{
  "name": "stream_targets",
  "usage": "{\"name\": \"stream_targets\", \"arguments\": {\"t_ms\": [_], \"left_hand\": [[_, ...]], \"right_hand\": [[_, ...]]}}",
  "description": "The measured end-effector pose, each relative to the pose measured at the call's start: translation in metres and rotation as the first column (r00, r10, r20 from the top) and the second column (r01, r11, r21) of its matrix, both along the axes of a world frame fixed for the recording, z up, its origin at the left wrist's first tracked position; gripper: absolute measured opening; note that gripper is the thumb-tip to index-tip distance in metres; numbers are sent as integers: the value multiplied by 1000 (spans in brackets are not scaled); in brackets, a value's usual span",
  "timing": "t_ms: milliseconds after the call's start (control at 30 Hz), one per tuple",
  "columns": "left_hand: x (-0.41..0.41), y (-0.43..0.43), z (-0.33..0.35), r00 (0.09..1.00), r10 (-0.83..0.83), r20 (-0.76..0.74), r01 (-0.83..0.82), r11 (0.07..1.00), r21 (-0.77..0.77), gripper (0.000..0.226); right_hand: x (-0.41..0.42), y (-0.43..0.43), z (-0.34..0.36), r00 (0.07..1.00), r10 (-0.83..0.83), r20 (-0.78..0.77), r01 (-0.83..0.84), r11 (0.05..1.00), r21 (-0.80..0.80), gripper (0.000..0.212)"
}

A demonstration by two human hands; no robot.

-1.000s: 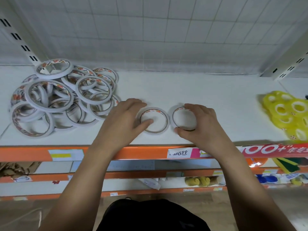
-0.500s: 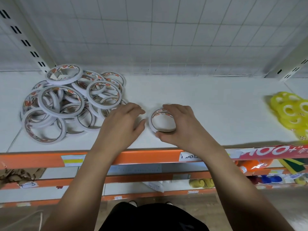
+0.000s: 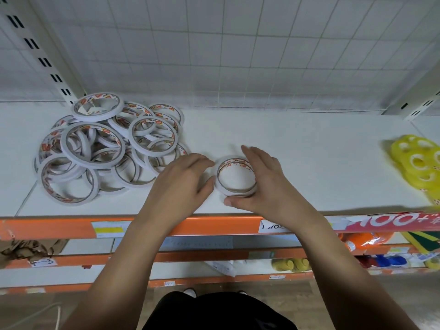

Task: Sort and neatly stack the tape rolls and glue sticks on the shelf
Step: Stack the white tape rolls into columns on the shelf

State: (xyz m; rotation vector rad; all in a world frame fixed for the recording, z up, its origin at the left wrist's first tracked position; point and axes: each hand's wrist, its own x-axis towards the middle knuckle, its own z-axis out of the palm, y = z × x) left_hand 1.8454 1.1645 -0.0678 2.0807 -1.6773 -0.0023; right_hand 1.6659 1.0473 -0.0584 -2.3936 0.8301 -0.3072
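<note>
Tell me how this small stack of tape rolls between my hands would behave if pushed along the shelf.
Probably light: the small stack is thin hollow rings. Loosely stacked, the top roll may slip off when pushed, so the right hand cupping it helps. Lying flat on the shelf, it shouldn't roll.

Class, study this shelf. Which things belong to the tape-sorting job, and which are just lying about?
Job: stacked tape rolls between left hand and right hand; loose heap of white rolls; yellow rolls; the shelf.
Lying about: red banner; yellow soft item, blue goods and brown paper on lower shelves.
</note>
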Motion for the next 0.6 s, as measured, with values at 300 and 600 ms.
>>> {"name": "stream_targets", "arguments": {"t_ms": [300,600], "left_hand": [[-13,-6,3,991,-73,-115,82,994,73,75],[-15,-6,0,984,-61,-168,73,995,61,71]], "right_hand": [[-22,-4,-3,997,-66,37,68,996,-52,91],[-22,-5,-6,998,-56,32,58,996,-71,84]]}}
